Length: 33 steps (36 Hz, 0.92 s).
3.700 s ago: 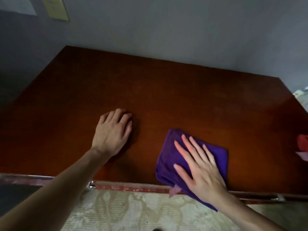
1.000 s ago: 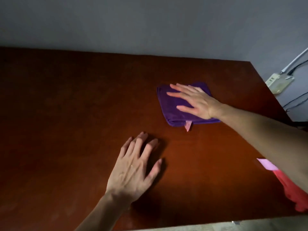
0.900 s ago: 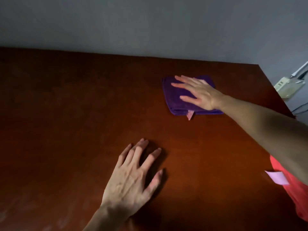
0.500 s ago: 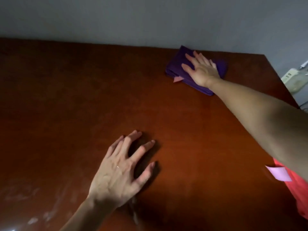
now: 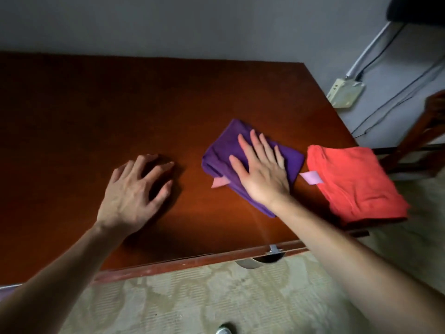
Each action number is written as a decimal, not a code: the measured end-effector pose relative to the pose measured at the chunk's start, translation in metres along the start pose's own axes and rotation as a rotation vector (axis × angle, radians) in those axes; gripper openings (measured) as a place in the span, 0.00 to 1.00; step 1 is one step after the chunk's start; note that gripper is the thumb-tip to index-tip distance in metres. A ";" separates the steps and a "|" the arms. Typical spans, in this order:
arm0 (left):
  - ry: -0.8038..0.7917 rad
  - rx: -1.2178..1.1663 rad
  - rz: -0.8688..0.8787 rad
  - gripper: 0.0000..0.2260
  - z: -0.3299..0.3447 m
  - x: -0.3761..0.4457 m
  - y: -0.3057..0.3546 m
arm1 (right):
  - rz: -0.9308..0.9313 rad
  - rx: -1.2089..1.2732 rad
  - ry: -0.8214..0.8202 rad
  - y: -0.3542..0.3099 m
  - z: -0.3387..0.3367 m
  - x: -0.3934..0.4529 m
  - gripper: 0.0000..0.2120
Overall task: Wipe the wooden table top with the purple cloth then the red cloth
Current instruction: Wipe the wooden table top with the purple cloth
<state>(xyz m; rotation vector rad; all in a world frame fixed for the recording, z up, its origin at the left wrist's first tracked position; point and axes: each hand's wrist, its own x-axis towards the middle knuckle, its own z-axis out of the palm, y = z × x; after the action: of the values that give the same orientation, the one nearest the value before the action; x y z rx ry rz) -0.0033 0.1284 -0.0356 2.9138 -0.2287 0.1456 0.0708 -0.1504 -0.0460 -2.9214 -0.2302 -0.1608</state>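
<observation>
Wall (image 5: 192, 25): grey, plain, well beyond both hands.
Power strip (image 5: 345, 92): cream, lying far off to the right of the right hand, beside the wall.
Cables (image 5: 390, 97): dark, trailing past the power strip.
Chair (image 5: 419, 141): dark wood, far right.
Floor (image 5: 192, 297): pale, patterned, below the forearms.
Shoe (image 5: 224, 330): toe only, at the bottom edge.

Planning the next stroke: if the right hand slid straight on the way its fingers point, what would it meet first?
The right hand, flat on the purple cloth, points toward the table's far edge. Bare wood lies ahead, then the wall; the way looks free.
</observation>
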 end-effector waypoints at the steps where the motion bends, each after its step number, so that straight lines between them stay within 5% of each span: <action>1: 0.012 0.028 -0.005 0.24 0.001 -0.001 0.000 | -0.029 -0.003 -0.001 0.002 0.000 -0.015 0.36; 7: 0.117 -0.006 -0.049 0.20 0.003 0.000 0.024 | -0.137 -0.021 -0.022 0.022 -0.006 -0.055 0.33; 14: 0.224 -0.158 -0.111 0.16 0.022 0.033 0.073 | -0.403 0.050 -0.158 0.059 -0.021 0.007 0.29; 33: -0.088 -0.147 -0.003 0.22 0.031 0.064 0.082 | -0.453 -0.011 -0.253 0.142 -0.016 0.280 0.31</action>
<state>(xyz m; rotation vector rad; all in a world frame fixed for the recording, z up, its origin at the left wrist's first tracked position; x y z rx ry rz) 0.0485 0.0330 -0.0414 2.7770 -0.2382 0.0000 0.3677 -0.2507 -0.0231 -2.8449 -0.9308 0.1431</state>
